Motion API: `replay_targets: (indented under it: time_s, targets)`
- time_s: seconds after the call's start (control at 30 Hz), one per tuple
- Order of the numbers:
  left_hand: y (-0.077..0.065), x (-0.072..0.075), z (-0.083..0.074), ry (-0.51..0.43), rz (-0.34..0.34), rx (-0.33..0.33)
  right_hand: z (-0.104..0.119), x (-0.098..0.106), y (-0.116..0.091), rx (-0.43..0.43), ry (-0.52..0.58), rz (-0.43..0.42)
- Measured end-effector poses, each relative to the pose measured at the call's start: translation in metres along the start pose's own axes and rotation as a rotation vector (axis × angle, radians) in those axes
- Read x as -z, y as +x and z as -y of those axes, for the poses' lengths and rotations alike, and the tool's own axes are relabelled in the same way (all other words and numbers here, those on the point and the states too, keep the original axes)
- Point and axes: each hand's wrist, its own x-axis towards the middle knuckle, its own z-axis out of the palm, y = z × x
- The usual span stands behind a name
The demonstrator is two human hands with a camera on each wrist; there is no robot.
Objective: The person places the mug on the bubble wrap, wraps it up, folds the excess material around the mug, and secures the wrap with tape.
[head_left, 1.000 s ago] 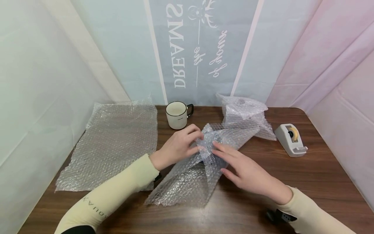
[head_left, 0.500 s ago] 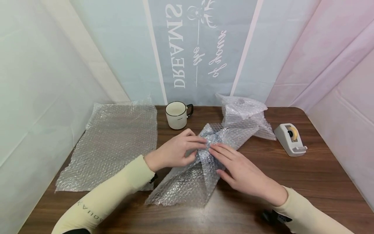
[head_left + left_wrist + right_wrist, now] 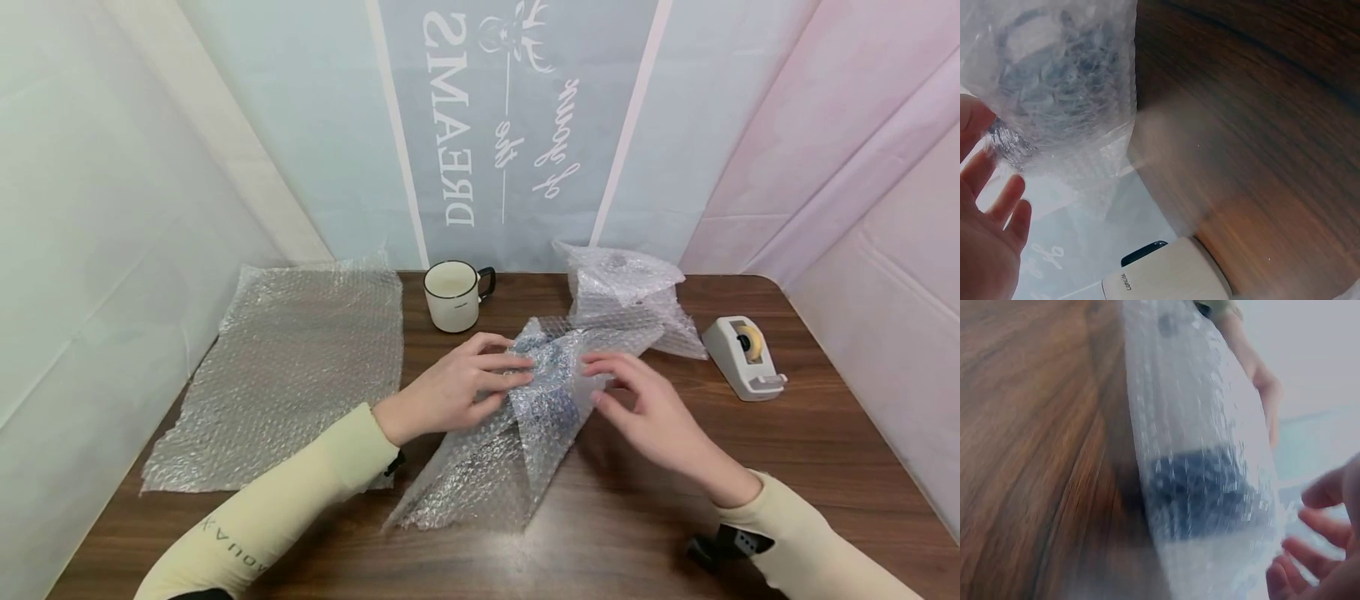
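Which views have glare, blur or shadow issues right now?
Head: fairly sharp, glare on the table just in front of the middle bubble wrap, glints across that wrap; left wrist: soft overall, hazy sheen over the table, mug slightly soft; right wrist: blurry, white highlights on the middle bubble wrap, dark shadow on the table along it, backdrop washed out.

Bright, soft light; hazier wrist views
In the head view, pale glare sits on the counter (image 3: 521,557) and glints speckle the central bubble wrap (image 3: 553,412); the right wrist view is blurred, wood grain included.
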Motion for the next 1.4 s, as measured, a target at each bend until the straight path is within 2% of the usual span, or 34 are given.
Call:
replay_targets:
  time_s: [0.1, 0.23, 0.37, 0.47, 0.67, 0.97, 1.23, 1.4]
  targets:
    - [-0.001, 0.0, 0.001, -0.035, 0.014, 0.009, -0.012, 0.005, 0.0, -0.229, 0.017, -0.075]
    - [-0.002, 0.002, 0.001, -0.082, 0.06, 0.053, -0.029, 0.009, -0.001, -0.499, 0.042, -0.08]
    - [-0.003, 0.004, 0.001, -0.129, 0.11, 0.103, -0.043, 0.008, 0.001, -0.691, 0.281, -0.056]
    - [-0.003, 0.005, 0.001, -0.154, 0.129, 0.116, -0.05, 0.007, 0.003, -0.778, 0.455, -0.04]
    - [-0.003, 0.006, 0.001, -0.167, 0.14, 0.135, -0.061, 0.008, 0.007, -0.788, 0.641, 0.05]
    - [-0.003, 0.005, 0.004, -0.202, 0.136, 0.148, -0.072, 0.006, 0.013, -0.729, 0.969, 0.049]
    - [-0.003, 0.004, 0.008, -0.234, 0.115, 0.126, -0.075, 0.004, 0.012, -0.597, 1.168, 0.082]
    - [-0.004, 0.002, 0.011, -0.255, 0.104, 0.108, -0.074, 0.006, 0.01, -0.503, 1.304, 0.175]
